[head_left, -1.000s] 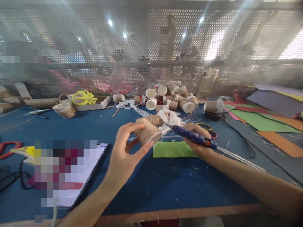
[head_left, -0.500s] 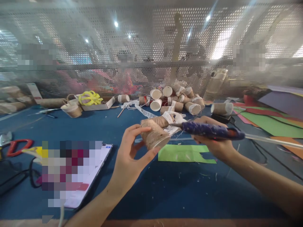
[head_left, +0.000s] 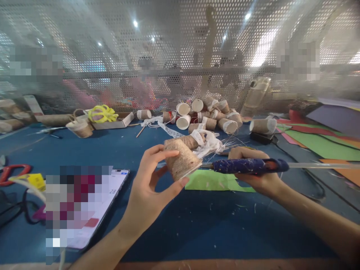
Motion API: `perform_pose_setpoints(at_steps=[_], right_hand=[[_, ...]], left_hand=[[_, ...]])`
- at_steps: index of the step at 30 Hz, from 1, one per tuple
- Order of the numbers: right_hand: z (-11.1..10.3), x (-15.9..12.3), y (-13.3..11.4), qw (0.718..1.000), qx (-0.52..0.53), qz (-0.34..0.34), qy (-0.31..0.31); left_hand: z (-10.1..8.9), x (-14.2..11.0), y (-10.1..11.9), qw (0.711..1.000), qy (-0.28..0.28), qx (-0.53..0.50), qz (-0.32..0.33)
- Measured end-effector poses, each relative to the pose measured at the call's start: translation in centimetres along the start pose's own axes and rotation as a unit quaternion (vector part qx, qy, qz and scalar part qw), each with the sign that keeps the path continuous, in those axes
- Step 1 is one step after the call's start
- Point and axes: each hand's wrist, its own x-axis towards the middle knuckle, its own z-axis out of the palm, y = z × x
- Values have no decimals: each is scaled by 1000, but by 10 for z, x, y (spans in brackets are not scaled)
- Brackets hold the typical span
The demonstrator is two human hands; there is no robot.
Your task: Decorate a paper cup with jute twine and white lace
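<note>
My left hand (head_left: 156, 180) grips a small twine-wrapped cup (head_left: 181, 159), tilted on its side with its rim toward the lower right. A blue hot glue gun (head_left: 250, 166) is in my right hand (head_left: 254, 180), with a clear glue stick (head_left: 317, 165) sticking out of its back. The gun's nozzle points left and meets the cup's edge, or passes just behind it; I cannot tell which. Behind the cup lie a spool of twine (head_left: 189, 141) and crumpled white lace (head_left: 209, 144). A bright green paper piece (head_left: 213, 181) lies on the blue table below the nozzle.
Several wrapped cups (head_left: 209, 122) are heaped at the back, before a perforated metal screen (head_left: 174, 45). A phone (head_left: 98, 213) and red-handled scissors (head_left: 14, 174) lie at left. Coloured paper sheets (head_left: 323, 144) cover the right side. A dark cord (head_left: 316, 183) trails near my right forearm.
The glue gun has come down and a little left, its nozzle dropping from above the cup to beside its rim. My left hand still holds the cup, turned slightly. The view has shifted a little.
</note>
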Motion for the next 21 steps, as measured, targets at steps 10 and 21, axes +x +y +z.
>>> perform_pose_setpoints(at_steps=[10, 21], right_hand=[[-6, 1, 0, 999, -33, 4, -9], [-8, 1, -2, 998, -52, -22, -14]], left_hand=[[-2, -1, -2, 998, -16, 48, 23], [-5, -1, -4, 993, -38, 92, 62]])
